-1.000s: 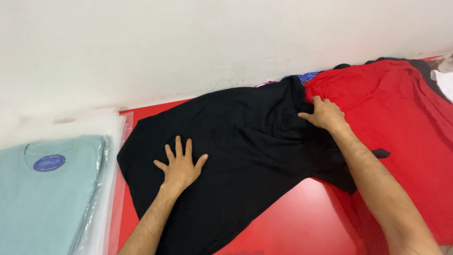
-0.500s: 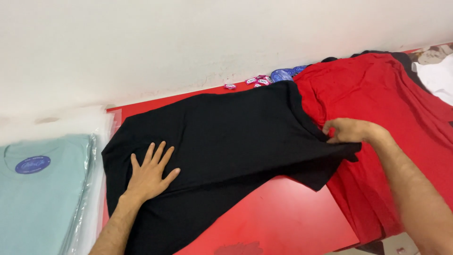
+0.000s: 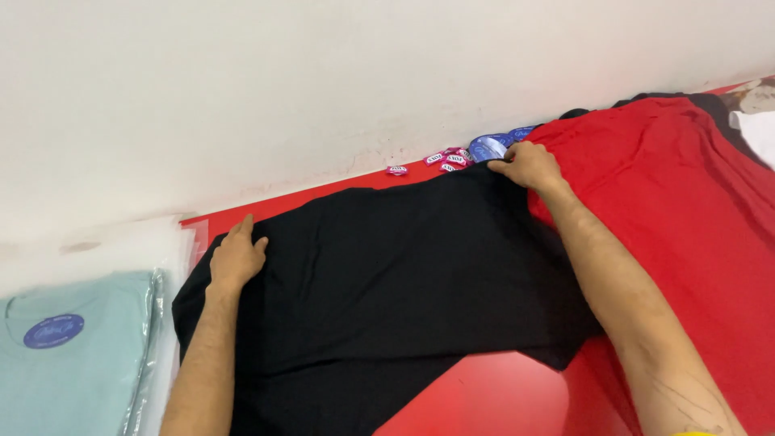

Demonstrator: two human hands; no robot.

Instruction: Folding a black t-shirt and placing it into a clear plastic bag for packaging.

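Since the earlier frames, both hands have been shifted toward the wall: the left hand (image 3: 236, 257) has been moved from the middle of the black garment (image 3: 387, 299) up to its far left corner, and the right hand (image 3: 529, 165) has been carried from the right edge up to the far right corner.

The black garment is spread flat on the red table (image 3: 492, 400), with its far edge lying close along the white wall (image 3: 323, 89). Its long axis runs left to right, roughly parallel to the wall, rising slightly to the right. The near edge hangs toward the camera.

The left hand is laid palm down on the cloth, its fingers held together and extended toward the wall; nothing is gripped. The right hand is curled, and the far edge of the cloth appears to be pinched between thumb and fingers. The garment lies between the two hands and below both; each hand is at its own corner, so neither is nearer overall.

A red garment (image 3: 694, 210) is overlapped at the right. Small pink tags (image 3: 446, 158) lie by the wall, and a bagged light-blue shirt (image 3: 73, 355) lies well apart at left.
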